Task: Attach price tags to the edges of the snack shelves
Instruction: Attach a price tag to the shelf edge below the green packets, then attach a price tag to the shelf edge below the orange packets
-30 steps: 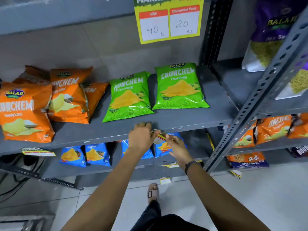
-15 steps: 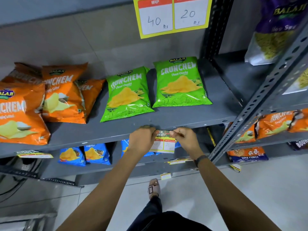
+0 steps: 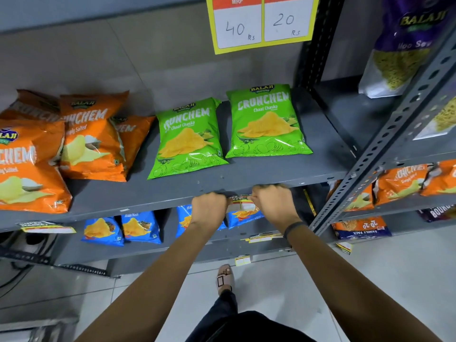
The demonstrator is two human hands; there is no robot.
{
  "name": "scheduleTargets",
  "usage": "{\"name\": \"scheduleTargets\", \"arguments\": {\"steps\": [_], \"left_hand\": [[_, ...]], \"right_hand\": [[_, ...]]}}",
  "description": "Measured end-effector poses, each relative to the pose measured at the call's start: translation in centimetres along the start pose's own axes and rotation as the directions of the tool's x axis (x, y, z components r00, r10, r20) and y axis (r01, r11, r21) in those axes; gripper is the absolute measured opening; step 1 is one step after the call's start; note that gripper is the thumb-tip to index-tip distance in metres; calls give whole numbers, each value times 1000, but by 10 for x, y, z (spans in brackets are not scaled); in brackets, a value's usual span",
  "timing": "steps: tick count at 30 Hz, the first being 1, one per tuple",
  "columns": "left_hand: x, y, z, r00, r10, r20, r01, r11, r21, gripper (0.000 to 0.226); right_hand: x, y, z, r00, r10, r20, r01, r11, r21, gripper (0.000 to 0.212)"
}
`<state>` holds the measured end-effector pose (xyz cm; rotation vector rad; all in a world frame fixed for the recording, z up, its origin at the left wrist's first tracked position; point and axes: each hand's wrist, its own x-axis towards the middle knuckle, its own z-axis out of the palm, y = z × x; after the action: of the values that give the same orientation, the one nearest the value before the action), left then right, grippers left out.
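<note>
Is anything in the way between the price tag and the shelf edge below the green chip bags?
Nothing visible. The price tag sits right at the shelf edge, held between the left hand and right hand. The green chip bags lie further back on the shelf, clear of the edge.

Both hands have moved up to the front edge of the gray shelf (image 3: pixel 246 180). The left hand (image 3: pixel 209 208) and right hand (image 3: pixel 272 202) now press the price tag (image 3: pixel 240 203) there, closer together, covering more of it.
</note>
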<state>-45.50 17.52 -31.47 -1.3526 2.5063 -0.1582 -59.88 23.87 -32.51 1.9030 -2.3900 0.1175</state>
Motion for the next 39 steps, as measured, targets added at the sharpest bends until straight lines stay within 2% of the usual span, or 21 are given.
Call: {"name": "scheduleTargets", "arguments": {"steps": [2, 5, 9, 13, 17, 22, 25, 29, 32, 35, 37, 39], "left_hand": [[-1, -3, 0, 1000, -3, -22, 3, 1000, -16, 15], [3, -7, -1, 996, -3, -91, -1, 999, -42, 13], [9, -5, -8, 983, -8, -184, -15, 992, -124, 44], [11, -1, -13, 983, -26, -183, 2, 991, -132, 48], [8, 2, -9, 986, -54, -160, 23, 982, -189, 47], [-4, -22, 3, 975, -77, -209, 24, 969, -247, 48], [-25, -66, 22, 952, -147, -268, 59, 948, -312, 45], [-60, -154, 49, 902, -359, -239, 216, 856, -470, 43], [-86, -231, 74, 828, -534, -173, 369, 750, -549, 44], [-108, -309, 97, 715, -692, -98, 520, 620, -588, 40], [-120, -353, 111, 650, -759, -41, 610, 553, -567, 42], [-127, -391, 122, 634, -773, 40, 656, 509, -557, 48]], "right_hand": [[-1, 2, 1, 1000, 3, 18, -5, 992, 123, 23], [0, 3, -4, 1000, 28, 8, -29, 986, 165, 24], [4, 3, -8, 999, 51, 17, -53, 978, 201, 26], [5, 0, -10, 997, 76, 28, -81, 971, 223, 28], [0, -2, -12, 989, 143, -20, -136, 967, 217, 32], [-10, -30, -13, 978, 205, -20, -192, 942, 275, 35], [-7, -71, -12, 977, 215, 14, -205, 912, 354, 33], [9, -155, -3, 983, 175, 50, -178, 866, 467, 32], [22, -235, 13, 985, 123, 121, -170, 810, 562, 32], [34, -318, 36, 970, 28, 241, -185, 732, 656, 33], [40, -369, 50, 945, -47, 325, -206, 687, 697, 35], [44, -410, 56, 924, -96, 369, -224, 646, 730, 33]]}}
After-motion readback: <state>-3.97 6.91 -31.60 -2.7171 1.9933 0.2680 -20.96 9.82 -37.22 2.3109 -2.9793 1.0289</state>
